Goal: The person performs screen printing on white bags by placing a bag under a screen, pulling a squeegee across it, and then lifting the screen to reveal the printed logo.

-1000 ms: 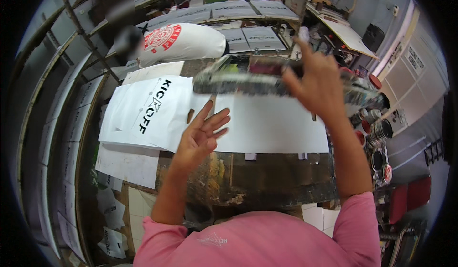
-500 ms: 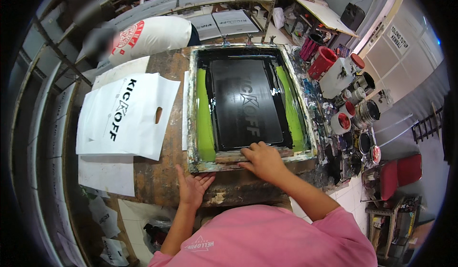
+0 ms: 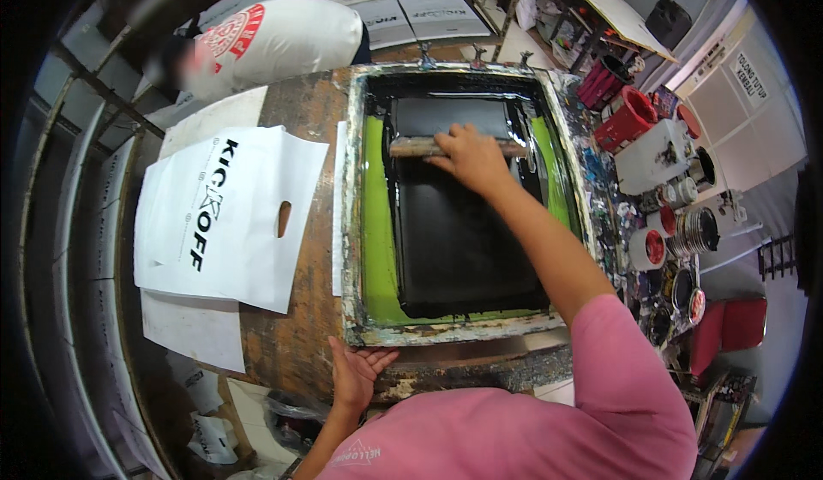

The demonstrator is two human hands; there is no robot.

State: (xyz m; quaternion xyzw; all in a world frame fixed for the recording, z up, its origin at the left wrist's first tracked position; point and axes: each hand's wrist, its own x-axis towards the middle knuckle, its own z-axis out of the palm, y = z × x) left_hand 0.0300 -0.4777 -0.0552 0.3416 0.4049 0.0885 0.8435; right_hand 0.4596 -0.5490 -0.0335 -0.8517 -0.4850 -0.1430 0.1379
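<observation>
- Right hand grips the wooden squeegee across the far half of the silkscreen.
- Left hand is spread at its near left corner.
- White bags lie left on the desk.

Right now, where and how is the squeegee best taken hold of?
Probably near mid-length of the squeegee, from above and the near side: long, narrow and wooden, it lies crosswise over the screen, and the right hand grips it there.
</observation>
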